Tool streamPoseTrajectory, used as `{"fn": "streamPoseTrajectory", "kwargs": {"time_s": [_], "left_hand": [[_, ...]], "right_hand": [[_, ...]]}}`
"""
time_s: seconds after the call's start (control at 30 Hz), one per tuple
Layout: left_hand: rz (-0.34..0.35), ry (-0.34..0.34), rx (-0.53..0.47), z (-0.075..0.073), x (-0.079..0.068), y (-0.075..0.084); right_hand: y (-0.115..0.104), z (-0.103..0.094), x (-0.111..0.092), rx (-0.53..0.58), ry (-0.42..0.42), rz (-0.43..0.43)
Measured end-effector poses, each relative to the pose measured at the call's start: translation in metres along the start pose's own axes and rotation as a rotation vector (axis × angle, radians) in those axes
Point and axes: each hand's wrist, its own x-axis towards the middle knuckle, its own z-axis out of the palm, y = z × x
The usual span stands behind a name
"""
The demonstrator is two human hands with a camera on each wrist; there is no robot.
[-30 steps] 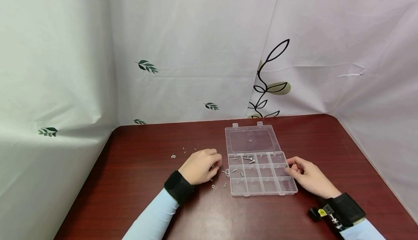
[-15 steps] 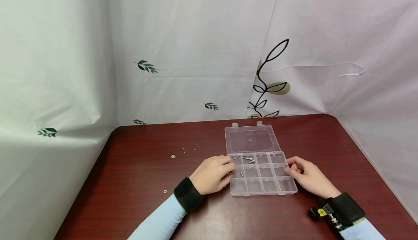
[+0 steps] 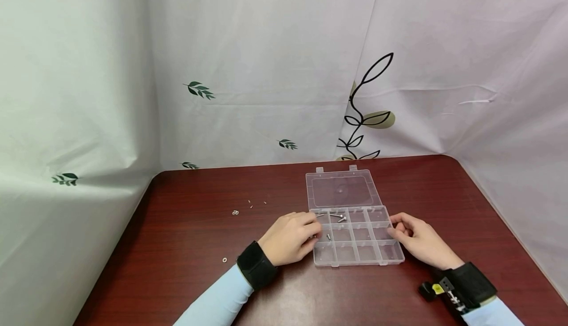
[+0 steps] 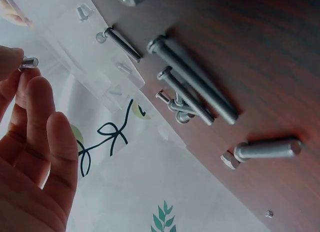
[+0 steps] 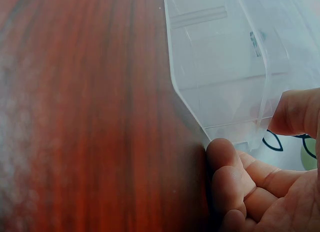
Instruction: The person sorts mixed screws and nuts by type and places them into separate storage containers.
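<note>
An open clear plastic compartment box (image 3: 366,253) lies on the table, its lid (image 3: 340,193) folded back. My left hand (image 3: 290,239) is at the box's left edge, over the compartments there. Thumb and fingertips pinch a small metal screw (image 4: 30,62), with only its shiny end showing in the left wrist view. My right hand (image 3: 423,243) holds the right side of the box, thumb at the upper edge and the fingers (image 5: 227,184) curled against the wall near the tabletop. A few bolts (image 3: 339,216) lie in the back left compartments, and a short screw (image 3: 329,236) in the middle row.
Loose bolts (image 4: 192,79) of different lengths lie on the table beside the box, near a nut (image 4: 230,160). Washers (image 3: 235,212) and tiny screws lie farther left; a single washer (image 3: 224,260) is near the left cuff. A patterned curtain (image 3: 266,69) hangs behind the table.
My left hand has moved right from the table to the box's left edge, then stays nearly still. A washer beside the left sleeve has come into view. The right hand keeps its hold.
</note>
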Motion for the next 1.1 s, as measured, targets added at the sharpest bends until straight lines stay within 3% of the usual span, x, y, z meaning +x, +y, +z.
{"fn": "streamPoseTrajectory", "kwargs": {"time_s": [0.3,0.67,1.1], "left_hand": [[-0.099,-0.148,0.024,-0.003,-0.003,-0.003],[-0.217,-0.184,0.057,-0.019,-0.015,-0.027],[-0.289,-0.252,0.1,-0.019,-0.022,-0.037]], "right_hand": [[0.0,0.0,0.0,-0.005,-0.001,0.005],[0.001,-0.001,0.0,-0.002,-0.01,0.006],[-0.001,-0.001,0.001,-0.003,-0.009,0.011]]}}
